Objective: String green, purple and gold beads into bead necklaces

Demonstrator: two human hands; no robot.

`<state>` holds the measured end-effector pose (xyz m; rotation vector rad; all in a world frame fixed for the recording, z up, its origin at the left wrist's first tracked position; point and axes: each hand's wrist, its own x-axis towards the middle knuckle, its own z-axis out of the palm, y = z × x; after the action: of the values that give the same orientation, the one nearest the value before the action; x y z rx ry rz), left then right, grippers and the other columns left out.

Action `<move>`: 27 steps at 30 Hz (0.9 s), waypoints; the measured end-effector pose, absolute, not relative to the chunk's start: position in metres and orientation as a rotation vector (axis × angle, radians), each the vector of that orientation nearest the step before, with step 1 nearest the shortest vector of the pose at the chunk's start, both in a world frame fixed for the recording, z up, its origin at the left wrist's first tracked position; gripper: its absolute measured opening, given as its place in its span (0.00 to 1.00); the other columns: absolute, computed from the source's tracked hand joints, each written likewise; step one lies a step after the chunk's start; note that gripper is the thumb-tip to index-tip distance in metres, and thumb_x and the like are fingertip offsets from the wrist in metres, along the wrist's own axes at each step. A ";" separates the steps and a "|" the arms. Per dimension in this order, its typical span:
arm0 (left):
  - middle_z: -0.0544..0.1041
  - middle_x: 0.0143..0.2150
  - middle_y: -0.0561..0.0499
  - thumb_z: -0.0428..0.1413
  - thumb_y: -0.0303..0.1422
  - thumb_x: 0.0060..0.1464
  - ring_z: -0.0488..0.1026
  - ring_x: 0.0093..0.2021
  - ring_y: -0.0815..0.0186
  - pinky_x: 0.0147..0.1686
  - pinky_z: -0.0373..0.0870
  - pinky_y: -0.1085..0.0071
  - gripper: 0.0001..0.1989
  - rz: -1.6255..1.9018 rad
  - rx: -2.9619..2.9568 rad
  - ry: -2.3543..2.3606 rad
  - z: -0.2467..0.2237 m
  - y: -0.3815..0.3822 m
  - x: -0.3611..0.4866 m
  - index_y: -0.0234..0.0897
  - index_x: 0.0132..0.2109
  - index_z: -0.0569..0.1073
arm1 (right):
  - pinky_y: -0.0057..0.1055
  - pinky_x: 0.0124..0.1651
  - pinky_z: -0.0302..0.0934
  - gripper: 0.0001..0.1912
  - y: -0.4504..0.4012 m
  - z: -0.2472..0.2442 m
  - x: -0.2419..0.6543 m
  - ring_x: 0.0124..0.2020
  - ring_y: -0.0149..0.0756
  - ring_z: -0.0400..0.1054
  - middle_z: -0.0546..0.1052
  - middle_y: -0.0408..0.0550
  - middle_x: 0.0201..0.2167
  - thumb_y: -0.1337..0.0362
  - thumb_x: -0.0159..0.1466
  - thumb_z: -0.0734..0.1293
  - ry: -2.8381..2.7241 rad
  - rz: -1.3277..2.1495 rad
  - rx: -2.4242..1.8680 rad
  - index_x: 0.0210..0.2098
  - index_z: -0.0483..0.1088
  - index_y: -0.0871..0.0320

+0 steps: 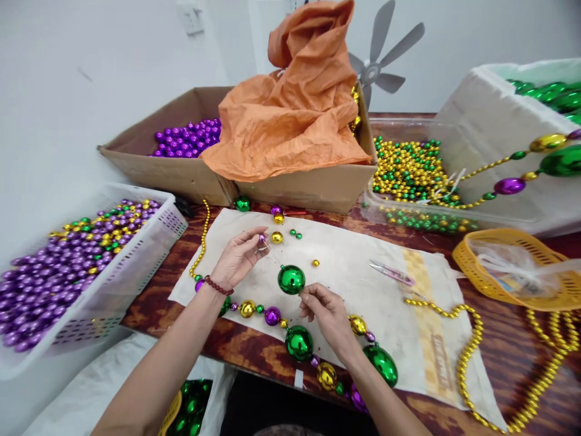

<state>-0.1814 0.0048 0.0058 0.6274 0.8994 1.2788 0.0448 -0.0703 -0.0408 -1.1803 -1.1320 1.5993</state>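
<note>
My left hand [238,255], wearing a dark red beaded bracelet [218,285], pinches a small purple bead [262,238]. From there a thin pale thread [275,254] runs down to a large shiny green bead [291,280]. At that bead's lower right end the fingers of my right hand [324,312] are pinched together. A strand of green, gold and purple beads [299,343] curves along the table's near edge, partly behind my forearms. Just beyond my left hand lie a loose gold bead [277,237] and two small green beads [295,234].
Thread snips [393,273] rest on the white cloth [349,242]. Gold bead chains [467,357] and an orange basket [467,266] are at right. A white crate [154,227] of beads stands left; a cardboard box [295,188] and clear tub [408,209] stand behind.
</note>
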 end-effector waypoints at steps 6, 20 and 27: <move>0.80 0.38 0.51 0.69 0.28 0.46 0.75 0.35 0.71 0.37 0.71 0.73 0.18 1.316 0.662 0.952 0.008 0.004 -0.180 0.38 0.47 0.81 | 0.26 0.24 0.60 0.13 -0.070 -0.042 0.044 0.22 0.32 0.70 0.75 0.43 0.23 0.53 0.61 0.71 -1.119 1.612 -1.207 0.29 0.73 0.57; 0.79 0.31 0.52 0.69 0.36 0.45 0.73 0.30 0.70 0.34 0.69 0.72 0.09 1.341 0.875 1.188 0.011 -0.018 -0.147 0.36 0.32 0.80 | 0.25 0.17 0.62 0.10 -0.057 -0.047 0.052 0.20 0.34 0.73 0.79 0.45 0.27 0.58 0.59 0.67 -1.273 1.586 -1.362 0.34 0.77 0.56; 0.78 0.31 0.52 0.67 0.34 0.51 0.74 0.31 0.66 0.36 0.72 0.69 0.05 1.418 1.191 1.225 0.047 -0.026 -0.134 0.39 0.34 0.80 | 0.30 0.29 0.66 0.11 -0.038 -0.019 0.054 0.24 0.32 0.74 0.80 0.48 0.44 0.59 0.65 0.67 -1.512 1.234 -1.214 0.45 0.78 0.51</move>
<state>-0.1340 -0.0262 0.0469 1.1912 1.2254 1.4183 0.0540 -0.0384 -0.0193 -1.2142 -1.5120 1.2340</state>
